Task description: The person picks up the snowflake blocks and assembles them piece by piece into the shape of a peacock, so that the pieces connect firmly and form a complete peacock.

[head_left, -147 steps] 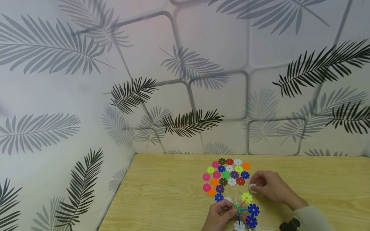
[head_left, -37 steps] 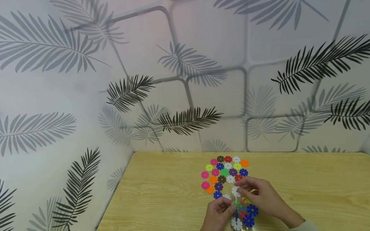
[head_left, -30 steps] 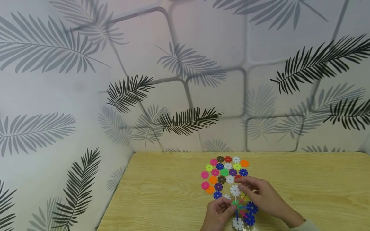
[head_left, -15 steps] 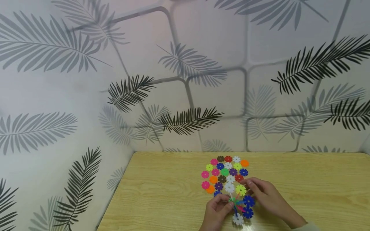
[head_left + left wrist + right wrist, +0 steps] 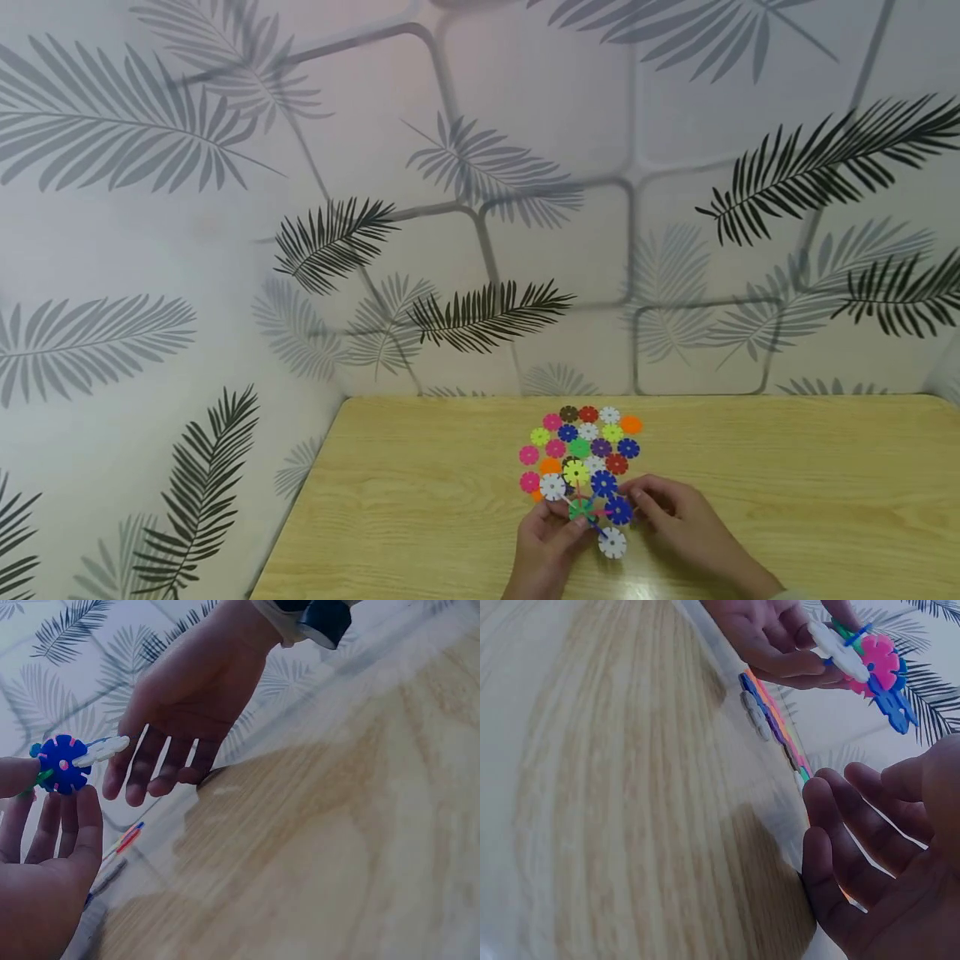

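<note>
My left hand (image 5: 543, 542) pinches the green centre disc (image 5: 581, 510) of a flower-like build of notched plastic discs, raised over the table. Spoke discs join the green one to outer discs: white (image 5: 552, 487), yellow (image 5: 576, 472), two blue (image 5: 603, 483) and another white (image 5: 612, 543). My right hand (image 5: 686, 525) is just right of the build, fingers loosely bent and holding nothing. A gap between its fingertips and the build shows in the right wrist view, where the pink disc (image 5: 880, 661) faces the camera. The left wrist view shows a blue disc (image 5: 64, 766) by the left thumb.
Several loose notched discs lie flat on the wooden table (image 5: 420, 483) beyond the hands, among them an orange disc (image 5: 631, 425) and a red disc (image 5: 617, 464). The build covers some of them. A leaf-patterned wall (image 5: 525, 250) rises behind the table's far edge.
Earlier my right hand brought a white disc onto the build's white spoke and let go. Since then the left hand has turned the build counterclockwise and shifted it left; the right hand has stayed beside it.
</note>
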A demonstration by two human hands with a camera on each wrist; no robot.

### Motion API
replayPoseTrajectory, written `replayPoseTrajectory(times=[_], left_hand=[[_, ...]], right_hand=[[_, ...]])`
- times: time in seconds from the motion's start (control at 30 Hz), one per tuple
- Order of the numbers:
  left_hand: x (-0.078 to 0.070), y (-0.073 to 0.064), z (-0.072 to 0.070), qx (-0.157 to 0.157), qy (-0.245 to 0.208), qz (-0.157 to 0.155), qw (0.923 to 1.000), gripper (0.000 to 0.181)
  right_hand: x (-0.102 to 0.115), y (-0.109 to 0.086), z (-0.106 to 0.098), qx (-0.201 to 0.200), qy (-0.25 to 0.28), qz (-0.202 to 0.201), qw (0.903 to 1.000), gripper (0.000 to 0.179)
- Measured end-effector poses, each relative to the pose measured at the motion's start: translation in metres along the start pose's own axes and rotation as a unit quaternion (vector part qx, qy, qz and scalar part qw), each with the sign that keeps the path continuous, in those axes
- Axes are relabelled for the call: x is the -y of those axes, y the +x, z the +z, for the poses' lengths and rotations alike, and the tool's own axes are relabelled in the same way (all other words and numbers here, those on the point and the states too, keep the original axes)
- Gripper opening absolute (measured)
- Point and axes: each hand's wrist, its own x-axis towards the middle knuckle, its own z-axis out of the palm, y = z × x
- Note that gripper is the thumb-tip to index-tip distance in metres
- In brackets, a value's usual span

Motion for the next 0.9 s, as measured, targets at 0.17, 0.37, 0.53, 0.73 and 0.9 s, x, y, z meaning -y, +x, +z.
replayPoseTrajectory(times=[0.17, 0.37, 0.53, 0.73, 0.9], left_hand=[[-0.003, 0.002, -0.001, -0.029, -0.021, 0.001, 0.9994, 0.049], [-0.005, 0.001, -0.002, -0.042, -0.032, -0.009, 0.9985, 0.078], [-0.006, 0.000, -0.002, -0.046, -0.057, -0.006, 0.9973, 0.074], [-0.006, -0.001, 0.000, -0.041, -0.060, -0.011, 0.9973, 0.072], [-0.006, 0.000, 0.000, -0.045, -0.054, -0.018, 0.9974, 0.072]], right_hand=[[0.001, -0.001, 0.006, -0.007, -0.038, -0.027, 0.9989, 0.020], [-0.001, 0.000, 0.011, 0.014, -0.083, -0.087, 0.9927, 0.015], [-0.003, -0.001, 0.019, 0.008, -0.129, -0.124, 0.9839, 0.020], [0.000, 0.001, 0.027, 0.018, -0.196, -0.125, 0.9724, 0.031], [0.003, 0.002, 0.033, 0.019, -0.223, -0.104, 0.9692, 0.036]])
